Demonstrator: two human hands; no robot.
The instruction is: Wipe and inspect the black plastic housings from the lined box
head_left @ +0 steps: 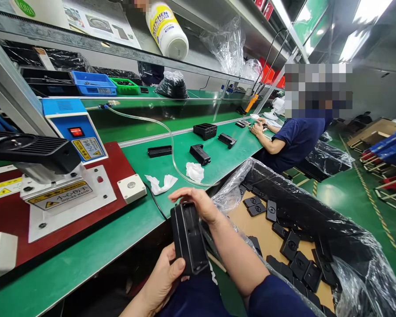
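Observation:
Over my lap, at the front edge of the bench, is a black plastic housing (189,237), a long hollow case with its open side facing me. My left hand (168,275) grips its lower end, thumb on the near corner and the other fingers mostly hidden underneath. Curved around the upper right end, my right hand (199,203) has its fingers reaching over the top edge; its thumb is out of sight. Two crumpled white tissues, one torn (161,184) and one bunched (194,172), lie just beyond on the green bench (141,224).
A press machine (66,193) on a red base stands at left. Several black parts (200,154) lie across the bench, near a clear hose (171,145). To my right, a plastic-lined bin (350,233) holds black pieces. A co-worker (292,138) sits farther along. A wipes canister (167,33) rests on the shelf.

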